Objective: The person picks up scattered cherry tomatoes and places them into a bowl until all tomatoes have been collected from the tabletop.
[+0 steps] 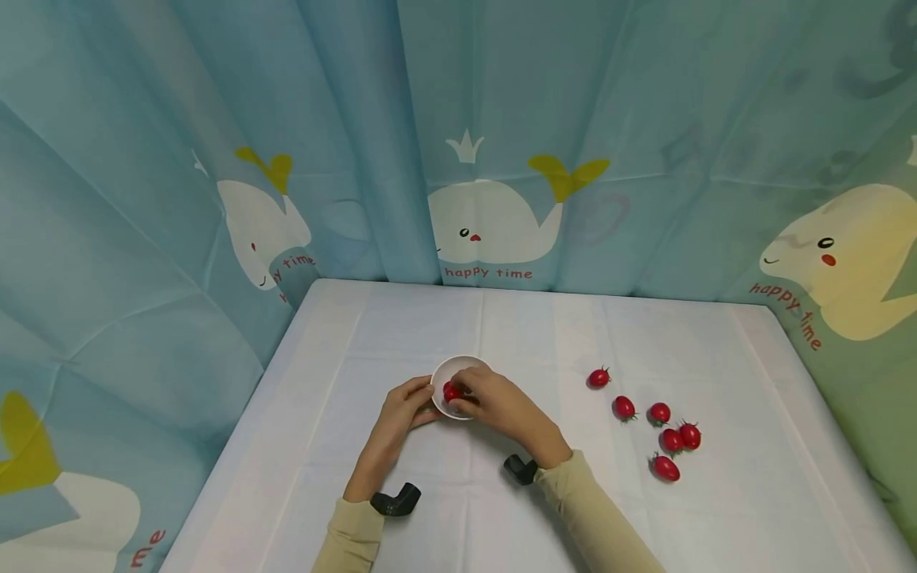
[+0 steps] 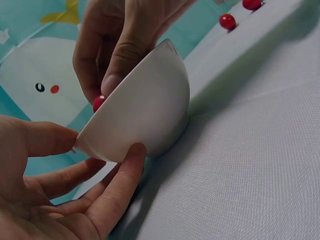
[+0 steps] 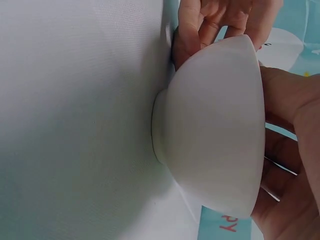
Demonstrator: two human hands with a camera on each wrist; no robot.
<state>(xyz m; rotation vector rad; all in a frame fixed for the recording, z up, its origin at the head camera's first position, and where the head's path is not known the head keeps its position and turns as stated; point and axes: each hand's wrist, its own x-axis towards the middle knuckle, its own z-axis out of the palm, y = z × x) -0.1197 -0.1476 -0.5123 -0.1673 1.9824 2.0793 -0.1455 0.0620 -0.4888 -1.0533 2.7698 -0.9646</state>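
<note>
A small white bowl (image 1: pixel 446 371) is near the middle of the table, its outer wall (image 2: pixel 145 105) smooth and plain. My left hand (image 1: pixel 397 415) holds it from the left, with one fingertip at the rim and other fingers against the outside below. Reaching in from the right, my right hand (image 1: pixel 501 402) has its fingers inside the bowl, pinching a red cherry tomato (image 1: pixel 451 391). In the left wrist view that tomato (image 2: pixel 99 103) shows beside the thumb tip, just over the rim. The bowl wall hides most of the right fingertips in the right wrist view.
Several loose cherry tomatoes (image 1: pixel 672 440) with green stems lie on the white tablecloth (image 1: pixel 530 334) to the right of the bowl. A blue curtain (image 1: pixel 358 143) with whale prints hangs behind the table. Black wrist mounts (image 1: pixel 397 501) sit below both hands.
</note>
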